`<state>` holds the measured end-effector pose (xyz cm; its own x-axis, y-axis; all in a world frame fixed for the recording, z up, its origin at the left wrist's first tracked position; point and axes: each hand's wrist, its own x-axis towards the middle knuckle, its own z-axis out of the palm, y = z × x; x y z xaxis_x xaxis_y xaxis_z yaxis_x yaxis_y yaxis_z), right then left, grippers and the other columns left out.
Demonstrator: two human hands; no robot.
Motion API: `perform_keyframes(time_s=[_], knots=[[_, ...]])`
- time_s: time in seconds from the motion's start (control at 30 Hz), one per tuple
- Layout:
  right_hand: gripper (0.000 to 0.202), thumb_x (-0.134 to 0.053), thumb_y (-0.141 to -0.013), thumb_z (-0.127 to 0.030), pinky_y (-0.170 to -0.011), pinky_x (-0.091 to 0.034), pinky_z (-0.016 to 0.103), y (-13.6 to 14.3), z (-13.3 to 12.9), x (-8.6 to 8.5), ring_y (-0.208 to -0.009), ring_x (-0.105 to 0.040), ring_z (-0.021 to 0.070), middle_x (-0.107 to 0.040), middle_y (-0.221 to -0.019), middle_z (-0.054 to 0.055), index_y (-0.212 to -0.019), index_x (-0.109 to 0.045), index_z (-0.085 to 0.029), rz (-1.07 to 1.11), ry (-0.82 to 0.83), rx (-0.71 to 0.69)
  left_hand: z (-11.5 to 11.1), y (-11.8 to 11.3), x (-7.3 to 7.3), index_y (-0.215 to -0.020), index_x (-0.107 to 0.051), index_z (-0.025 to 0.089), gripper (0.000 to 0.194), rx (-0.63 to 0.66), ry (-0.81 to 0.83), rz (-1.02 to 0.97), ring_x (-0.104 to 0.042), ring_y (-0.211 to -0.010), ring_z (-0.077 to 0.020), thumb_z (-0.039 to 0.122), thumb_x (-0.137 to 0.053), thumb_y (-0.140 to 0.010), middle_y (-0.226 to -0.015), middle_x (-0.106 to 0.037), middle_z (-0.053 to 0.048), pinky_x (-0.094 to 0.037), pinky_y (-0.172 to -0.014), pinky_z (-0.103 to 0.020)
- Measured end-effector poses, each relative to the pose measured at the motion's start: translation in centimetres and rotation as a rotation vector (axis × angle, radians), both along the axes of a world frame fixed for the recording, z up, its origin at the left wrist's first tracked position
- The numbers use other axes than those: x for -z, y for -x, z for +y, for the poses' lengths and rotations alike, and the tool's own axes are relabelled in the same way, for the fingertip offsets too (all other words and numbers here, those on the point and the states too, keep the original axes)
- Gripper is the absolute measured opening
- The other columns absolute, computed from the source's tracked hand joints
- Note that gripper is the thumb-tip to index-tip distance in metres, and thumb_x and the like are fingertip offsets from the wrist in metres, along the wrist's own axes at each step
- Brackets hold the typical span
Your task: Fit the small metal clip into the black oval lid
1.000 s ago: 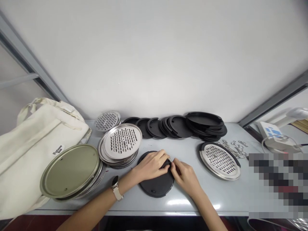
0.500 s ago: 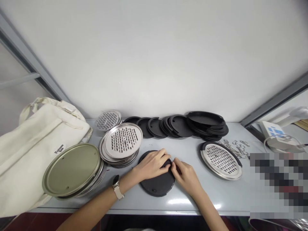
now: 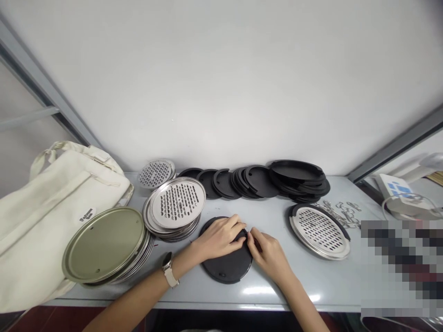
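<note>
A round black disc (image 3: 226, 265) with a raised rim and a small hole lies on the table in front of me. My left hand (image 3: 223, 236) reaches over it, fingers curled and closed on its far right edge. At that same edge my right hand (image 3: 265, 249) is closed in a pinch. Between the fingertips of both hands shows a small shiny metal piece (image 3: 246, 229); most of it is covered, so its exact kind is unclear.
Perforated metal grater discs (image 3: 178, 203) are stacked left, beside olive-green round plates (image 3: 105, 244) and a cream bag (image 3: 51, 207). Black discs (image 3: 261, 181) line the wall. Right are a black-edged grater (image 3: 321, 232), loose metal clips (image 3: 346, 212) and a white box (image 3: 398, 193) with a cable.
Both hands stay at the disc's far right edge, with only slight finger movement. The view has shifted very slightly.
</note>
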<state>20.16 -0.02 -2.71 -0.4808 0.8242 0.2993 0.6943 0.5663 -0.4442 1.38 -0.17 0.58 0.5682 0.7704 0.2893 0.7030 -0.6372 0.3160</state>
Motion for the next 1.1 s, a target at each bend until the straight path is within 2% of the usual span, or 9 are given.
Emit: perform_keyframes(time_s=[1.1], knots=[[0.026, -0.035, -0.096, -0.025, -0.053, -0.032, 0.025, -0.05, -0.01, 0.16, -0.051, -0.047, 0.0134, -0.050, -0.056, -0.001, -0.071, -0.043, -0.021, 0.025, -0.156, 0.004, -0.10, 0.14, 0.16, -0.110, -0.051, 0.019, 0.022, -0.002, 0.004, 0.004, -0.058, -0.085, -0.0187, 0.029, -0.048, -0.091, -0.098, -0.053, -0.006, -0.048, -0.078, -0.031]])
